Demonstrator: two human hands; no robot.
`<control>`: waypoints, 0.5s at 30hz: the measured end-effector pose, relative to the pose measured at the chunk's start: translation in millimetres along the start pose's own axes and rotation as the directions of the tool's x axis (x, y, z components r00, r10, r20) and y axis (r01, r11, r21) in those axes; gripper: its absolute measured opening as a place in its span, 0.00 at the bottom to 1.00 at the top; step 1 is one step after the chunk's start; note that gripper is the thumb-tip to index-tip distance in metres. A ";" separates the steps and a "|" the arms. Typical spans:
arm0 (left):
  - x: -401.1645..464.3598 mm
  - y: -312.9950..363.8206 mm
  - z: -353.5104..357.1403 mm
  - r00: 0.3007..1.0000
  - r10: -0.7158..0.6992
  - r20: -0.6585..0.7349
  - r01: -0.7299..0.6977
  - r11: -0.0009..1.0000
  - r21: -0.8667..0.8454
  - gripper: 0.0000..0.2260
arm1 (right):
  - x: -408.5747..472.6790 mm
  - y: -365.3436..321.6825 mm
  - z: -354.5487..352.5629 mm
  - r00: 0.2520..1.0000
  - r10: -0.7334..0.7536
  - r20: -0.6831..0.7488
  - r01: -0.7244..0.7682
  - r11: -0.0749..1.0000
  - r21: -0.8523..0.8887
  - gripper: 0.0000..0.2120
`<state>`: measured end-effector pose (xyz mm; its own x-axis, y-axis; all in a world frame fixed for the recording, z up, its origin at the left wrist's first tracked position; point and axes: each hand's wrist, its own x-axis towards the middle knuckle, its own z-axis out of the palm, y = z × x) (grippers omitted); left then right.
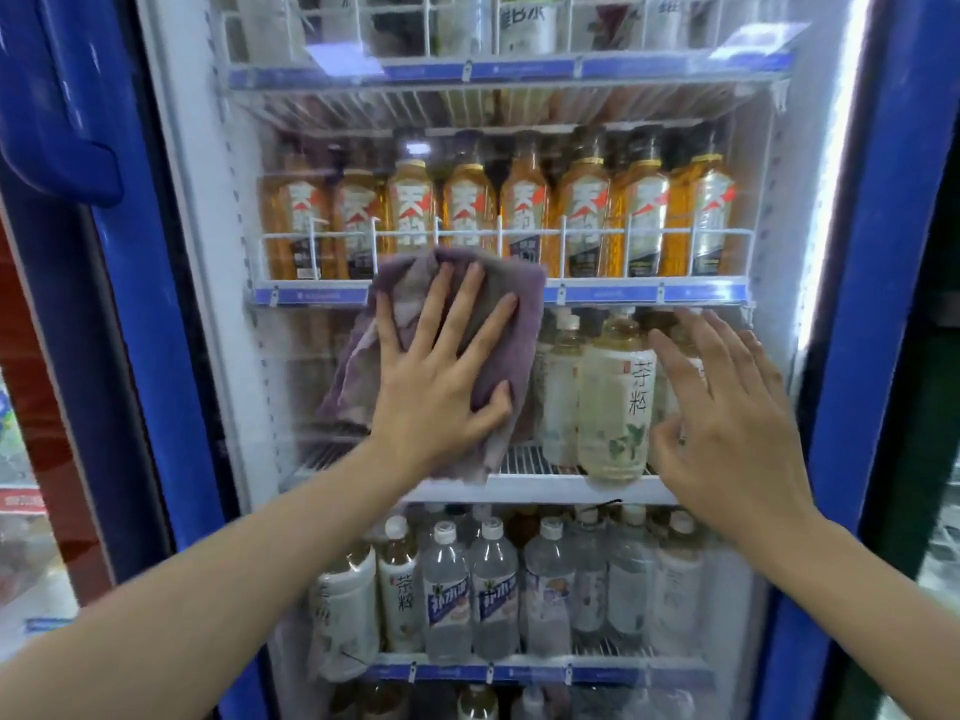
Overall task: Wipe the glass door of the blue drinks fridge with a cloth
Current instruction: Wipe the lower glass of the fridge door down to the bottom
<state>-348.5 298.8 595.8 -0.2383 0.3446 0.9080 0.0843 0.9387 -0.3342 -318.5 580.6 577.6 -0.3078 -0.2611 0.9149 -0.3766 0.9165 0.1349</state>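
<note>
Cloth first: the soft purple terry cloth [457,324] lies flat against the glass door [597,407] of the blue drinks fridge [857,356], at the height of the middle shelves. My left hand [441,387] presses it with fingers spread wide, palm on the fabric, not pinching it. I judge it light and limp, so it will bunch and slide if the palm pressure drops; its lower corner hangs loose. The pane is smooth, hard and probably breakable, so I would push evenly. My right hand [727,418] is open, fingers spread near the glass, holding nothing; whether it touches, I cannot tell.
</note>
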 end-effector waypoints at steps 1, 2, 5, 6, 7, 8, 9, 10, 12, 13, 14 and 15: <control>21.7 1.8 -3.3 1.000 -0.009 -0.016 0.009 1.000 -0.001 0.35 | 0.7 1.3 -0.1 1.000 0.008 0.008 -0.008 1.000 -0.004 0.34; 41.0 5.7 -6.4 0.999 -0.018 -0.027 0.018 1.000 0.000 0.35 | 1.6 2.5 0.4 1.000 0.017 0.015 -0.017 1.000 -0.004 0.34; 72.2 17.5 -11.7 0.997 -0.052 -0.048 0.053 0.999 0.003 0.35 | 3.0 3.5 3.9 0.999 0.024 0.028 -0.024 1.000 -0.009 0.34; 72.9 19.7 -11.7 0.996 -0.065 -0.053 0.065 0.998 0.002 0.35 | 2.6 3.2 4.8 0.999 0.023 0.027 -0.023 1.000 -0.010 0.33; 70.3 23.6 -9.3 0.996 -0.073 -0.056 0.074 0.997 0.001 0.35 | 1.8 4.7 5.4 1.000 0.021 0.022 -0.021 1.000 -0.009 0.33; 62.7 26.6 -7.1 0.996 -0.077 -0.052 0.077 0.997 0.002 0.35 | 1.3 4.5 6.2 1.000 0.015 0.015 -0.015 1.000 -0.007 0.32; 51.5 31.6 -2.7 0.996 -0.070 -0.048 0.070 0.998 -0.003 0.35 | 0.6 4.3 7.1 1.000 0.009 0.011 -0.009 1.000 -0.008 0.32; 37.5 39.5 4.1 0.997 -0.056 -0.046 0.055 0.998 -0.016 0.35 | -0.5 5.3 8.0 1.000 0.004 0.012 -0.004 1.000 -0.017 0.32; 3.2 61.0 17.8 0.999 -0.015 -0.041 0.014 0.999 -0.039 0.34 | -2.8 8.4 9.1 1.000 -0.006 0.026 0.007 0.999 -0.036 0.33; -12.0 71.0 22.9 1.000 0.005 -0.030 -0.006 0.999 -0.041 0.34 | -2.3 9.4 8.8 0.999 -0.011 0.032 0.012 0.999 -0.042 0.33; -24.6 80.2 26.6 1.000 0.014 -0.013 -0.014 0.999 -0.041 0.34 | -1.9 10.6 8.0 0.999 -0.018 0.044 0.021 0.999 -0.046 0.33; -33.2 86.2 28.4 1.000 0.013 0.003 -0.013 0.999 -0.041 0.34 | -1.7 11.2 7.4 0.998 -0.029 0.057 0.031 0.998 -0.049 0.33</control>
<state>-360.9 368.2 529.6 -0.2397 0.3570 0.9028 0.1269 0.9335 -0.3354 -328.6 589.0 574.7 -0.3462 -0.3041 0.8875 -0.3428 0.9216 0.1821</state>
